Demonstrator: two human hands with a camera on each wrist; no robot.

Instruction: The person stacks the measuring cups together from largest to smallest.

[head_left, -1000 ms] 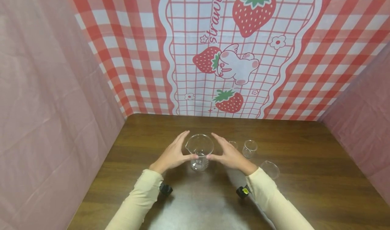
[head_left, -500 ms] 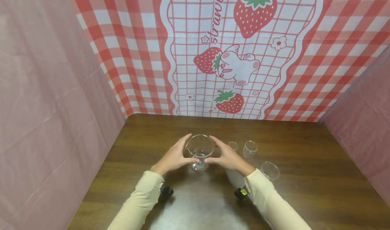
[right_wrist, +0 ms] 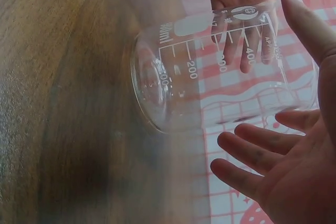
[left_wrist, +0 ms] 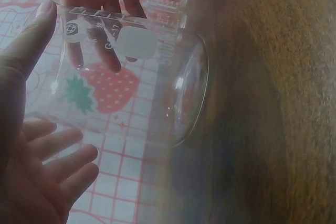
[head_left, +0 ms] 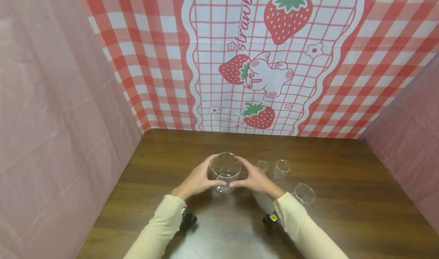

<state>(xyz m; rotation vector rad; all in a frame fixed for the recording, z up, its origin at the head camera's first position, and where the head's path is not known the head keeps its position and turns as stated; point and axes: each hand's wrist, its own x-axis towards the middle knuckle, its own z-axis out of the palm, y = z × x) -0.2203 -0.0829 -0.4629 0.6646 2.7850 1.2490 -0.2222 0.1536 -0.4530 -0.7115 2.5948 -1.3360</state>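
Note:
A clear glass beaker [head_left: 225, 171] with white volume marks stands upright on the brown wooden table [head_left: 212, 141]. From its left side, my left hand [head_left: 197, 179] holds it, thumb across the front and fingers round the side. My right hand [head_left: 255, 178] mirrors this on the right, and the two thumbs nearly meet. In the left wrist view, the thumb [left_wrist: 37, 32] lies near the beaker's rim while the lower fingers spread apart from the glass. Similarly, the right wrist view has the thumb [right_wrist: 307, 24] by the rim and several fingers loosely extended below the beaker.
Right of the hands stand a tiny glass beaker [head_left: 263, 167], a small beaker [head_left: 282, 170] and a wider glass vessel [head_left: 305, 194] close to the right sleeve [head_left: 295, 209]. A strawberry-patterned cloth [head_left: 233, 114] hangs behind the table; pink curtains [head_left: 51, 118] flank it.
Both hands have closed in on the beaker; their fingers and thumbs now meet its sides and front. The beaker stays in place. The tiny beaker shows more fully beside the right hand.

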